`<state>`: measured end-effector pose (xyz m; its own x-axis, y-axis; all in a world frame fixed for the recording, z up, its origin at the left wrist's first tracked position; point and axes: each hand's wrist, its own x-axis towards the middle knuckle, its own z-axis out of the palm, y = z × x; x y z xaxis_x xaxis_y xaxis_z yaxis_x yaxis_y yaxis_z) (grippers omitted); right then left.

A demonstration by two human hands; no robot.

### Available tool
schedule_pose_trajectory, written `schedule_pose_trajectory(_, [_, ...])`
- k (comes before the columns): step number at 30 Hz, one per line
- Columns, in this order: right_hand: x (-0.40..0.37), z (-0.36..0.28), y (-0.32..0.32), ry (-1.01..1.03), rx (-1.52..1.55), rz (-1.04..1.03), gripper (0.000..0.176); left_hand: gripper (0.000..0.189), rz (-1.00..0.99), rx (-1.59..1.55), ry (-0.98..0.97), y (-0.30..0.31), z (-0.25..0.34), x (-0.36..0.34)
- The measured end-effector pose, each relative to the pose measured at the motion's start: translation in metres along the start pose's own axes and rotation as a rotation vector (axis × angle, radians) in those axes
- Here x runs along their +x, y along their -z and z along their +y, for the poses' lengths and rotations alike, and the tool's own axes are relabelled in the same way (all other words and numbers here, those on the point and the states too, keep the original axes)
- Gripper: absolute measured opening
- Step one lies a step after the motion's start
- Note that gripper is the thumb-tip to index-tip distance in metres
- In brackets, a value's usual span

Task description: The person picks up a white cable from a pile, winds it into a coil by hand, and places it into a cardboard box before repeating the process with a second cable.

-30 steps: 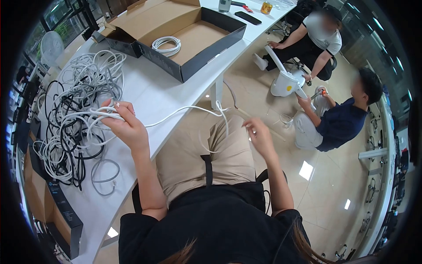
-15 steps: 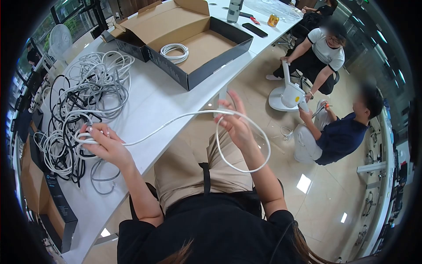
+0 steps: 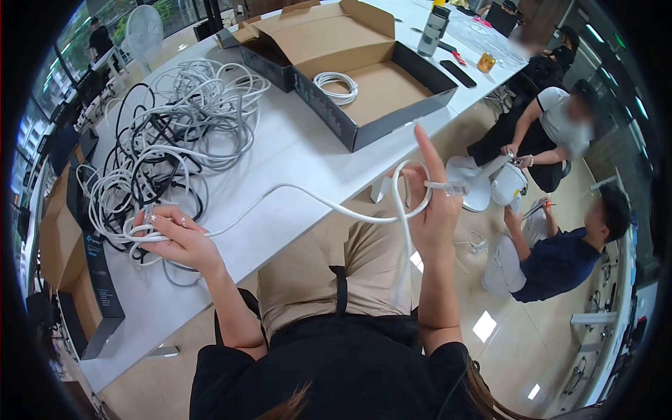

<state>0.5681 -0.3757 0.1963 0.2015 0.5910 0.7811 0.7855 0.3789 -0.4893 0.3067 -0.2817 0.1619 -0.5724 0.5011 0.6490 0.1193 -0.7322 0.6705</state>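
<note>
A white network cable (image 3: 297, 190) runs between my two hands above the table edge. My left hand (image 3: 183, 241) is closed around strands of it at the front of a tangled pile of white, grey and black cables (image 3: 224, 150). My right hand (image 3: 435, 213) grips the other end, where a small loop passes around the fingers. Its index finger points up, and a clear plug (image 3: 456, 188) sticks out at the right side of the hand. A slack length of the cable hangs down below the right hand.
An open black cardboard box (image 3: 350, 133) on the white table (image 3: 280, 140) holds one coiled white cable (image 3: 336, 88). Another open box (image 3: 105, 287) stands at the left. A bottle (image 3: 433, 31), a phone (image 3: 458, 73) and a can (image 3: 486, 63) are farther back. Two people work at the right.
My right hand has turned and moved right, and the wide cable loop has become a small one around its fingers. The view has shifted. My left hand still holds its strands.
</note>
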Motion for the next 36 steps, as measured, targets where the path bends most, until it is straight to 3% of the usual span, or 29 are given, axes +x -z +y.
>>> schedule_pose_trajectory(1, [0.003, 0.002, -0.002, 0.067, -0.139, 0.035, 0.056, 0.020, 0.010, 0.005, 0.001, 0.002, 0.002, 0.001])
schedule_pose_trajectory(5, [0.014, -0.001, 0.000, 0.085, -0.423, -0.013, 0.056, 0.019, 0.052, 0.019, 0.015, 0.006, 0.008, 0.004])
schedule_pose_trajectory(11, [0.038, 0.004, 0.017, 0.305, -0.832, -0.277, 0.068, 0.025, 0.074, -0.042, 0.038, 0.024, 0.012, 0.015])
schedule_pose_trajectory(23, [0.044, 0.029, 0.018, 0.653, -1.168, -0.498, 0.064, 0.018, 0.163, 0.070, -0.136, 0.029, 0.026, 0.023])
schedule_pose_trajectory(29, [0.046, 0.030, 0.013, 0.683, -1.133, -0.447, 0.059, 0.014, 0.172, 0.088, -0.193, 0.024, 0.029, 0.019])
schedule_pose_trajectory(32, [0.051, 0.025, 0.019, 0.534, -1.215, -0.469, 0.053, 0.014, 0.173, 0.088, -0.181, 0.026, 0.029, 0.020])
schedule_pose_trajectory(36, [0.045, 0.054, 0.029, 0.357, -1.088, -0.459, 0.035, 0.015, 0.167, 0.088, -0.184, 0.031, 0.026, 0.025])
